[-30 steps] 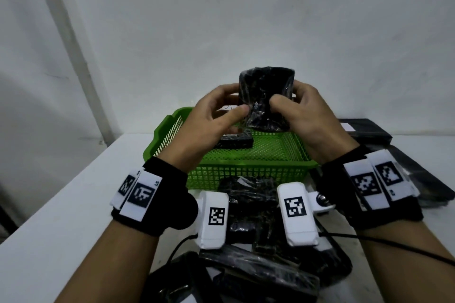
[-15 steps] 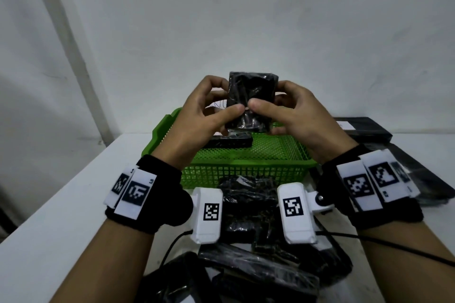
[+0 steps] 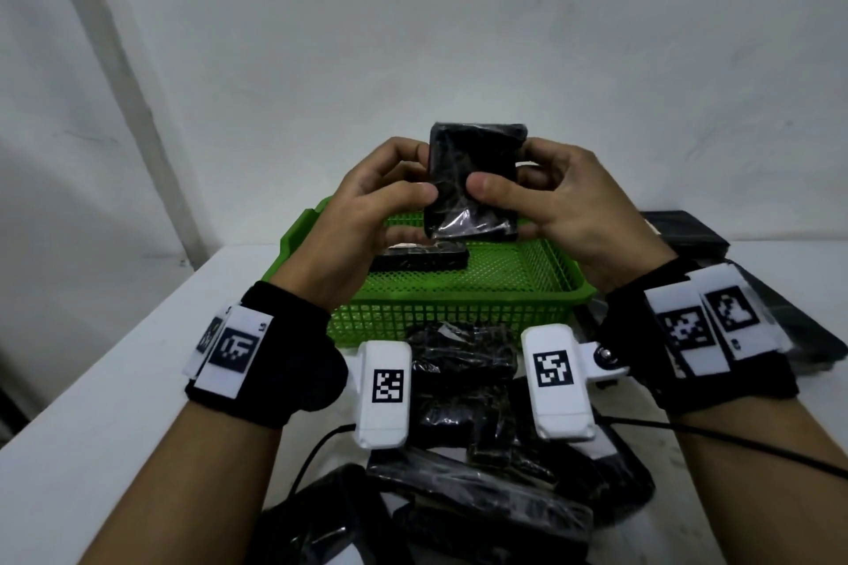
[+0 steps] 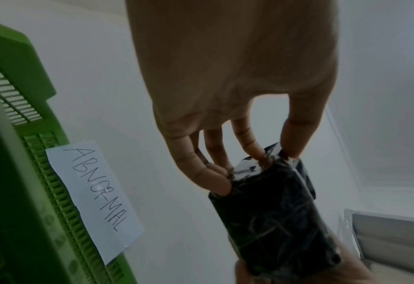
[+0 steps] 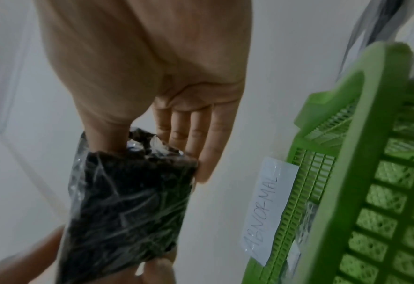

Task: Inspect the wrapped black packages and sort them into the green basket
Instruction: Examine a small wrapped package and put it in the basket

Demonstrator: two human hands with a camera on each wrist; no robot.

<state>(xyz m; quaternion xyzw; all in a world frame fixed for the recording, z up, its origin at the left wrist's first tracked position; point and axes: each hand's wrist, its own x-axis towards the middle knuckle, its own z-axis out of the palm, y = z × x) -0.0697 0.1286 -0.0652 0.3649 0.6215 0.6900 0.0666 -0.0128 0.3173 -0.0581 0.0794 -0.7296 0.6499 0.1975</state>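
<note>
A black package [image 3: 475, 179] wrapped in clear film is held upright above the green basket [image 3: 459, 289]. My left hand [image 3: 381, 202] grips its left edge and my right hand [image 3: 541, 193] grips its right edge, thumbs on the near face. The left wrist view shows my left fingers [image 4: 213, 173] curled on one end of the package [image 4: 274, 217]. In the right wrist view the right fingers [image 5: 191, 138] lie behind the package [image 5: 128, 201]. A second black package [image 3: 417, 259] lies inside the basket. A paper label [image 4: 94, 194] reading ABNORMAL is stuck on the basket's outer wall.
Several more wrapped black packages [image 3: 463, 385] are piled on the white table [image 3: 114, 381] between my wrists and the basket. Flat black packets [image 3: 683, 234] lie to the right of the basket. A white wall stands close behind.
The package has been turned in both hands from a tilted, bulging pose to a flat face toward me. Both hands shifted slightly left and lower, still over the basket.
</note>
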